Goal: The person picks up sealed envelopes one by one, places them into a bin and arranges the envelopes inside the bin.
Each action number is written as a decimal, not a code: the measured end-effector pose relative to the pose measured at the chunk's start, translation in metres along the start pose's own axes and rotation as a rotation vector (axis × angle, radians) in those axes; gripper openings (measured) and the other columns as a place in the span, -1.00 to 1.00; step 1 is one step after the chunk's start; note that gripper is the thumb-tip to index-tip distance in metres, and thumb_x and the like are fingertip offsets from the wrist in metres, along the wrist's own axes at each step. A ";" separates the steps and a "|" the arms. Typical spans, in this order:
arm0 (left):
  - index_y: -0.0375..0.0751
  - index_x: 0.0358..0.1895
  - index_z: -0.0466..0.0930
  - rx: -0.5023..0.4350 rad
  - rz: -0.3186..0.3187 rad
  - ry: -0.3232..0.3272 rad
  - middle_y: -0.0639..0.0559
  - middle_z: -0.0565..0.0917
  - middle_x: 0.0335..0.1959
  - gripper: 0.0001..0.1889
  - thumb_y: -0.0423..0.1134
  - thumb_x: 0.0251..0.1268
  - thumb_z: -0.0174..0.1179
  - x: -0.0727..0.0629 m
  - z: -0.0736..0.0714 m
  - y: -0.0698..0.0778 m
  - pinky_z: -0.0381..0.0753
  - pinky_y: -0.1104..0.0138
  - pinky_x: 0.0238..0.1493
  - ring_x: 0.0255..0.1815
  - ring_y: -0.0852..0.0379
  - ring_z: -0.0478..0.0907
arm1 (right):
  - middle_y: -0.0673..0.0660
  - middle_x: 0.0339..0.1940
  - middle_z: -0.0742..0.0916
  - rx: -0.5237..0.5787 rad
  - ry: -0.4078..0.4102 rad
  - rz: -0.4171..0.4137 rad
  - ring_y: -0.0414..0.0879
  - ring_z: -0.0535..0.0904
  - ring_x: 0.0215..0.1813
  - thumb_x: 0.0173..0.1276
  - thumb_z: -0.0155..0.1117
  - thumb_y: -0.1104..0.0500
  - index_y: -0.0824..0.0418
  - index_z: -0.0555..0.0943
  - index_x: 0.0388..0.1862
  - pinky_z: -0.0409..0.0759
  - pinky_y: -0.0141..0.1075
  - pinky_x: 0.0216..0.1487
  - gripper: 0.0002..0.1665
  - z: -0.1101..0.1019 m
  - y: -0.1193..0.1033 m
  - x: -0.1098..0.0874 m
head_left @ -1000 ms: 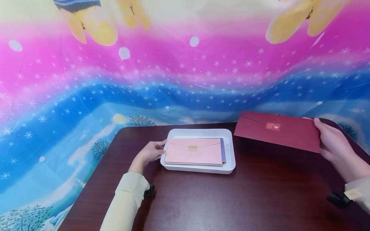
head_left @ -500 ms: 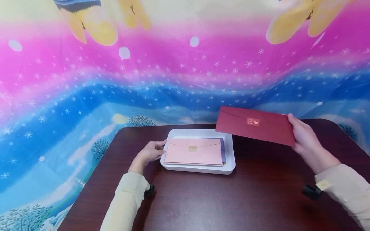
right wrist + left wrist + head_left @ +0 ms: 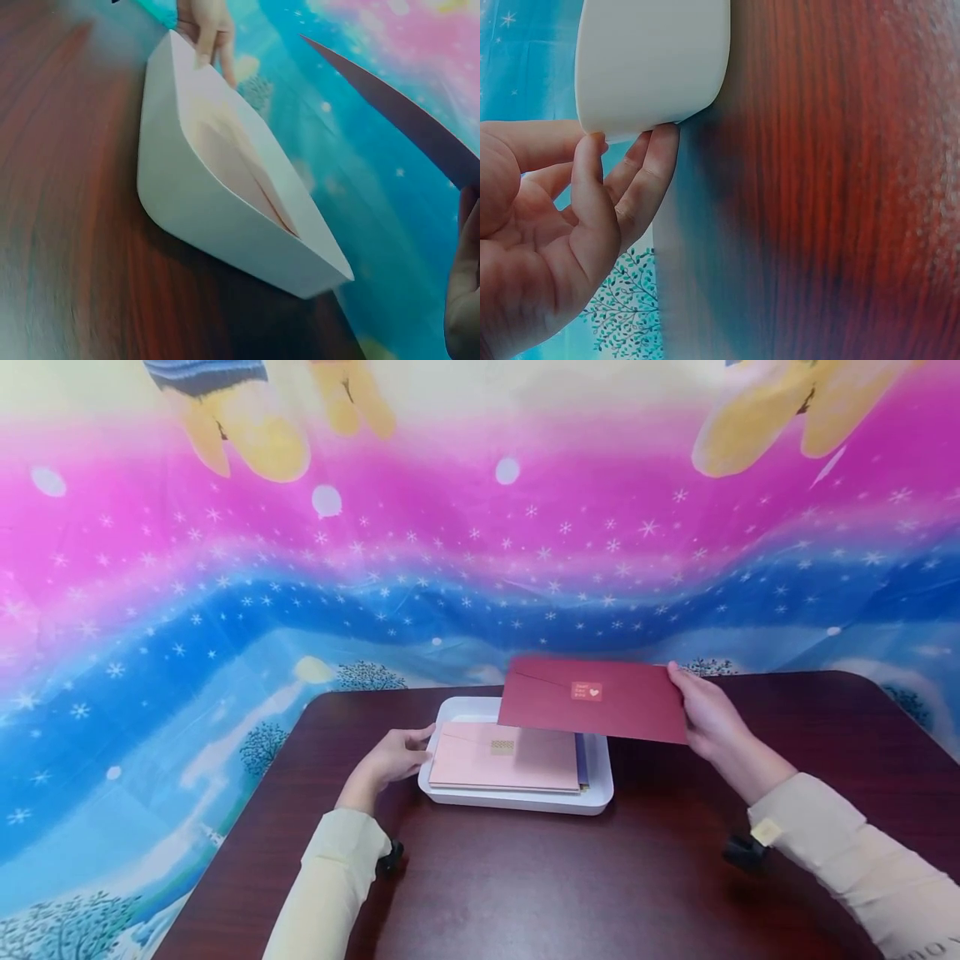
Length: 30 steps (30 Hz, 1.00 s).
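In the head view, my right hand pinches a dark red envelope by its right end. The envelope hangs tilted above the back right of a white tray, with a small sticker bearing a heart on its face. My left hand holds the tray's left end, fingertips at its wall and rim in the left wrist view. Inside the tray lies a pink envelope with a gold sticker, over a purple one whose right edge shows. The red envelope appears nearly edge-on in the right wrist view.
A dark brown wooden table bears the tray near its far edge. Behind it hangs a printed cloth in pink and blue with snowflakes. Each wrist carries a black device below a cream sleeve.
My right hand has carried the red envelope leftward from the table's right side to over the tray, covering part of its back rim. The left hand and the tray have stayed in place.
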<state>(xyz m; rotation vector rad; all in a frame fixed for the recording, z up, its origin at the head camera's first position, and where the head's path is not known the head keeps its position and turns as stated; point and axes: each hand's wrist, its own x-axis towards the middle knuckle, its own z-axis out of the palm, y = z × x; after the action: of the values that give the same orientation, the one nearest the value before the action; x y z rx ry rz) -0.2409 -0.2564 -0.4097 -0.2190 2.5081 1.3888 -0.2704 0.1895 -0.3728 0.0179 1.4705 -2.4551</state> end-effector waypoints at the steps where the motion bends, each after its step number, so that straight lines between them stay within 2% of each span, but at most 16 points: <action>1: -0.17 0.54 0.31 0.001 0.001 -0.001 -0.35 0.52 0.35 -0.40 -0.43 0.49 0.17 0.000 0.000 0.000 0.62 0.36 -0.13 0.03 0.05 0.57 | -0.06 -0.25 0.70 -0.017 0.002 0.006 -0.20 0.66 -0.24 0.64 0.00 -0.09 0.03 0.56 0.00 0.69 -0.30 -0.26 -0.72 0.004 0.003 0.002; 6: -0.17 0.54 0.31 0.000 0.004 0.002 -0.35 0.54 0.32 -0.40 -0.43 0.49 0.17 0.001 -0.001 -0.001 0.61 0.36 -0.17 -0.05 0.06 0.58 | -0.10 -0.25 0.70 -0.099 0.004 0.016 -0.25 0.65 -0.22 0.67 -0.06 -0.11 0.05 0.43 0.14 0.68 -0.32 -0.24 -0.68 0.021 0.015 0.009; 15: -0.19 0.54 0.31 0.000 0.023 -0.002 -0.35 0.55 0.31 -0.40 -0.44 0.47 0.18 0.002 -0.001 -0.002 0.60 0.33 -0.20 -0.17 0.08 0.55 | -0.11 -0.24 0.71 -0.227 -0.047 -0.001 -0.26 0.67 -0.20 0.72 -0.20 -0.10 0.16 0.41 0.22 0.67 -0.34 -0.20 -0.57 0.038 0.036 0.018; 19: -0.19 0.53 0.32 0.009 0.034 -0.006 -0.34 0.56 0.29 -0.40 -0.43 0.47 0.18 0.001 0.000 0.000 0.61 0.29 -0.17 -0.21 0.09 0.53 | -0.10 -0.32 0.69 -0.232 -0.065 0.022 -0.28 0.63 -0.31 0.73 -0.23 -0.09 0.20 0.41 0.16 0.63 -0.38 -0.27 -0.57 0.045 0.044 0.022; 23: -0.17 0.54 0.32 0.023 0.041 -0.012 -0.32 0.56 0.31 -0.40 -0.41 0.47 0.19 0.001 0.000 0.000 0.62 0.27 -0.15 -0.20 0.10 0.54 | -0.11 -0.50 0.57 -0.245 -0.055 0.060 -0.29 0.45 -0.52 0.73 -0.23 -0.10 0.20 0.39 0.01 0.49 -0.42 -0.44 -0.60 0.054 0.053 0.025; 26: -0.17 0.53 0.33 0.023 0.040 -0.006 -0.32 0.54 0.32 -0.40 -0.42 0.47 0.19 0.001 0.000 -0.001 0.61 0.29 -0.19 -0.23 0.10 0.54 | -0.10 -0.56 0.47 -0.280 -0.052 0.078 -0.28 0.33 -0.57 0.73 -0.22 -0.11 0.19 0.37 -0.05 0.40 -0.43 -0.50 -0.60 0.060 0.060 0.026; 30: -0.18 0.52 0.34 0.017 0.042 -0.003 -0.34 0.55 0.31 -0.41 -0.44 0.46 0.19 0.000 -0.001 -0.002 0.58 0.32 -0.25 -0.27 0.09 0.52 | -0.11 -0.57 0.43 -0.317 -0.064 0.083 -0.28 0.29 -0.57 0.73 -0.22 -0.11 0.22 0.39 -0.02 0.37 -0.42 -0.51 -0.58 0.065 0.066 0.027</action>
<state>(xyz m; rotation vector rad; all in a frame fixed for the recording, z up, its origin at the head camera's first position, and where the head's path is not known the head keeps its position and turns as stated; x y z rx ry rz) -0.2408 -0.2584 -0.4106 -0.1615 2.5346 1.3818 -0.2719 0.0973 -0.4026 -0.0619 1.7734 -2.1138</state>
